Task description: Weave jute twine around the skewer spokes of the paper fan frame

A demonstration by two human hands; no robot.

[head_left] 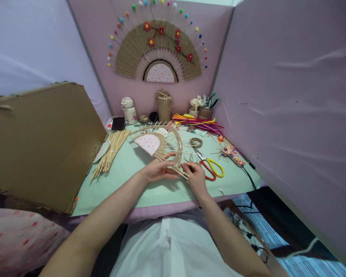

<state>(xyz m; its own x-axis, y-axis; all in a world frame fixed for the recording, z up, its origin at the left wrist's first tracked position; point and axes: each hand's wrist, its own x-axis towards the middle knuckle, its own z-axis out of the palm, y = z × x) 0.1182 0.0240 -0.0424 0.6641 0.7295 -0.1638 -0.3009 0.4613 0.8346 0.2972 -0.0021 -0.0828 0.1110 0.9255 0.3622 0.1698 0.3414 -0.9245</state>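
Note:
Above the table's front half, a half-made fan [161, 144] of thin sticks is held tilted, with a dotted pink half-circle at its base and a woven twine band across the sticks. My left hand [161, 169] grips its near edge, thumb on top and fingers underneath. At the band's near end, my right hand [193, 175] has its fingers pinched together by the outermost sticks; whether they hold twine or a stick is too small to tell. Scissors [212, 167] with red and yellow handles lie just right of that hand, beside a roll of twine or tape [196, 142].
A bundle of sticks [111, 152] lies left, near a large cardboard sheet [43, 146]. Colourful pipe cleaners [202, 124], a twine spool [164, 107] and a white bottle [128, 110] stand behind. A corded glue gun [232, 154] lies right. A finished fan [161, 40] hangs on the back wall.

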